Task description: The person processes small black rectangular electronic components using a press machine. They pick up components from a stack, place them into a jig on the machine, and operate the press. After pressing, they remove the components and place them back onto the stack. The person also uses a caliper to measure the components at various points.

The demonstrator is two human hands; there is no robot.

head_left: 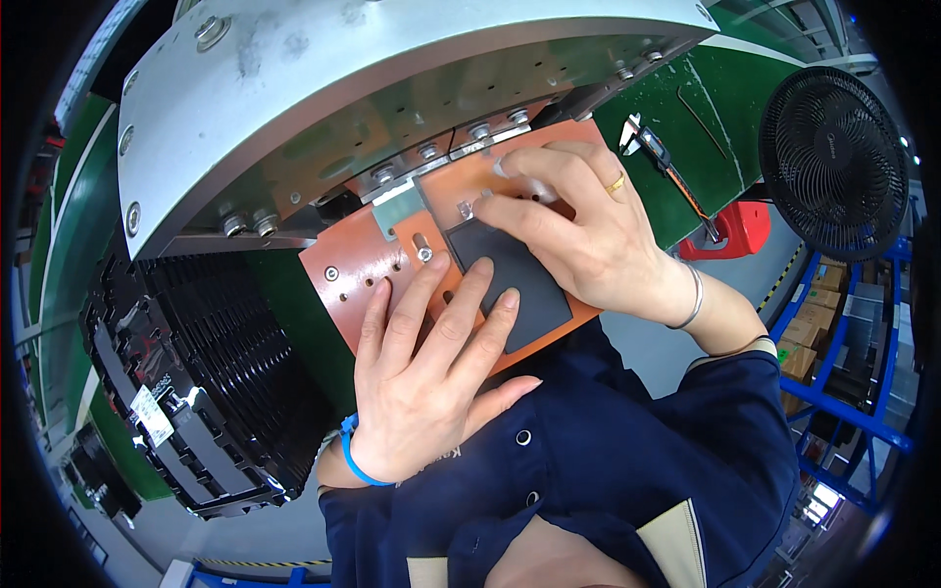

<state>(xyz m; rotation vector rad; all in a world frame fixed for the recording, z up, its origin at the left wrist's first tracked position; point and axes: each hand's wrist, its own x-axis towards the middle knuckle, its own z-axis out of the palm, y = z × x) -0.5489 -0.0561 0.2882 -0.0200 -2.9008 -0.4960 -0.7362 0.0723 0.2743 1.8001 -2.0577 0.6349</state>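
The dark grey pad lies on the orange plate, long axis running near-right; the left hand rests flat and open at its near-left edge; the right hand pinches a small clear piece at its far corner, nearer.

Left hand flat on orange plate, right hand fingers pinching small clear piece.

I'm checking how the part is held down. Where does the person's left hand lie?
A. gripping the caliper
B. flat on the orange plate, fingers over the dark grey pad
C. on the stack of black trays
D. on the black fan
B: the left hand lies spread on the orange plate, its fingertips reaching the dark grey pad.
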